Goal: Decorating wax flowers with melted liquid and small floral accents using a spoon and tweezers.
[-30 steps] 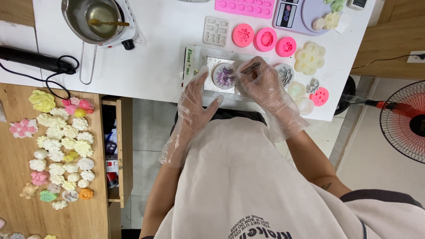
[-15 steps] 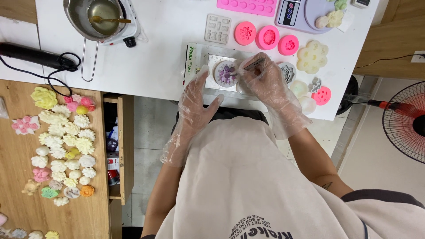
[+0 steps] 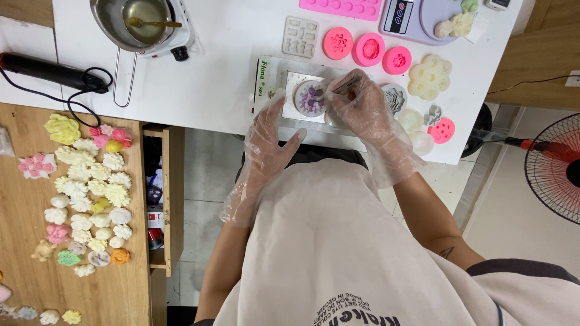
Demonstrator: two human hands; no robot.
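- The right hand [image 3: 362,108], in a loose clear plastic glove, curls over a round mould [image 3: 310,98] with purple in it, fingers pinched on a thin dark tool [image 3: 347,86] whose tip points toward 9 o'clock at the mould's rim.
- The left hand [image 3: 269,142], gloved too, lies flat at the mould's 7 o'clock, fingers spread and pointing to 12, fingertips touching the white tile [image 3: 296,102] under the mould.
- The mould sits on that tile near the front edge of the white bench [image 3: 223,84]; both forearms cross that edge.
- At 3 o'clock of the right hand, pale cast pieces and a small pink mould [image 3: 441,130] crowd close; toward 12 stand three round pink moulds [image 3: 367,50].
- Toward 9 o'clock the bench is bare up to a pot on a small hotplate [image 3: 142,24].
- Far left, a wooden table [image 3: 24,241] carries rows of pastel flower shapes [image 3: 90,193].
- A fan [image 3: 553,169] stands on the tiled floor at right.
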